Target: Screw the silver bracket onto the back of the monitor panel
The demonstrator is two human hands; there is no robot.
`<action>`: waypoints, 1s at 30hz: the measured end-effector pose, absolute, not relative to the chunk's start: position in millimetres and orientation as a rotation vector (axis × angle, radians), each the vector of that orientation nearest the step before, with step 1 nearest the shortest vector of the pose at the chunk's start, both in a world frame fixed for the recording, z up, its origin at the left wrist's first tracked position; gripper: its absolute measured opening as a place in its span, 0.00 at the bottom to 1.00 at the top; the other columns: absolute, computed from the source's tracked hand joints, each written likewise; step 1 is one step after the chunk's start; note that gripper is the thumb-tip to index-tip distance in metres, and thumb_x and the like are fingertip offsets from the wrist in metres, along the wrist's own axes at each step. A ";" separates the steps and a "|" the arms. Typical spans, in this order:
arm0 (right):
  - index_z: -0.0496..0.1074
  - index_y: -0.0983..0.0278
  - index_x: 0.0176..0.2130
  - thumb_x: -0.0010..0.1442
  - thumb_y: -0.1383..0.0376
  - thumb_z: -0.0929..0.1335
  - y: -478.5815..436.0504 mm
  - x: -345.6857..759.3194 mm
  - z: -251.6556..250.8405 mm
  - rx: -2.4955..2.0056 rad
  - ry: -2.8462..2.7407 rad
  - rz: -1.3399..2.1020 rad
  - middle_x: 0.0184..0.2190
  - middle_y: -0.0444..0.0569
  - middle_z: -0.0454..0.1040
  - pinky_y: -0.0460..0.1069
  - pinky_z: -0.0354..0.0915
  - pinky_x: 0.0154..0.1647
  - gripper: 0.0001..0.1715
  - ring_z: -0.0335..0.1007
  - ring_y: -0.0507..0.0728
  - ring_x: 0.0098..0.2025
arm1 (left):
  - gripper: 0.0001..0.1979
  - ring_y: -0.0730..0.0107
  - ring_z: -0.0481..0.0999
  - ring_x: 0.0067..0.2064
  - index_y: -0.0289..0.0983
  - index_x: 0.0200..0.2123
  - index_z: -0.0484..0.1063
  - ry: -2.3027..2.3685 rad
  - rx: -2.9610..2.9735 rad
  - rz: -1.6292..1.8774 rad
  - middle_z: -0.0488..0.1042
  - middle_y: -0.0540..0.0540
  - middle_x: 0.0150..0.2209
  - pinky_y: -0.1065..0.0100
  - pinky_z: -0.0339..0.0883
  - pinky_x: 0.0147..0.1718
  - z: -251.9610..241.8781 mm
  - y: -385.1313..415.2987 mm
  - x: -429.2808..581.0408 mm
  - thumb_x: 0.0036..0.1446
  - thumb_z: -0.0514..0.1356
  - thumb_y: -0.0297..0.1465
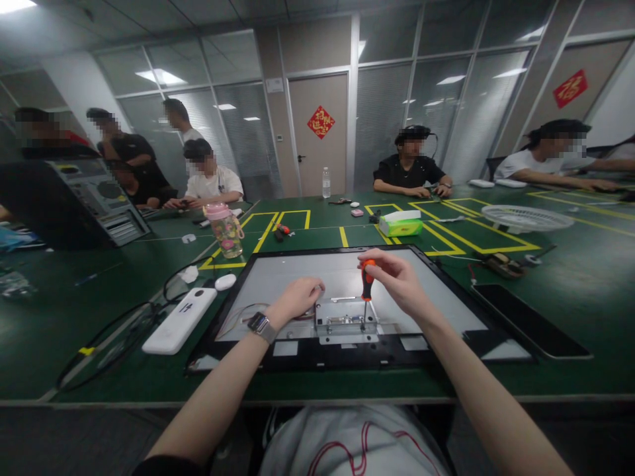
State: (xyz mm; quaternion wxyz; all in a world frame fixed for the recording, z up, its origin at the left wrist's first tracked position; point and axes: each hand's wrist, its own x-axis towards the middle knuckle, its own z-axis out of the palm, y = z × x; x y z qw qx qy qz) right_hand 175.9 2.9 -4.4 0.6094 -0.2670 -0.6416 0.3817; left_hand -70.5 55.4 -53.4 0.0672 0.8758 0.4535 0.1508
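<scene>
In the head view a flat display panel (278,277) with a black frame lies face down or back up, I cannot tell which, in front of me. A metal bracket box (325,316) with ports sits near its front edge. My right hand (397,274) grips an orange and black screwdriver (368,281), upright, its shaft reaching down to the right part of the bracket. My left hand (300,297) rests with curled fingers at the bracket's left corner. Whether those fingers pinch anything is hidden. Thin cables (243,317) run across the panel on the left.
Left of the panel are a white power bank (179,320), black cables (116,344) and a pink-lidded bottle (227,231). A black phone-like slab (528,317) lies to the right. Beyond stand a green tissue pack (401,227) and a white round grille (526,217). Several people sit around the table.
</scene>
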 end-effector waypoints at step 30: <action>0.80 0.57 0.38 0.54 0.52 0.75 0.6 171.3 -4.3 -0.577 -1.447 1.030 0.35 0.47 0.78 0.52 0.70 0.42 0.15 0.74 0.57 0.38 | 0.07 0.56 0.77 0.44 0.32 0.43 0.70 1.495 3.165 -0.131 0.74 0.37 0.40 0.60 0.67 0.42 -32.1 21.9 -46.9 0.65 0.54 0.21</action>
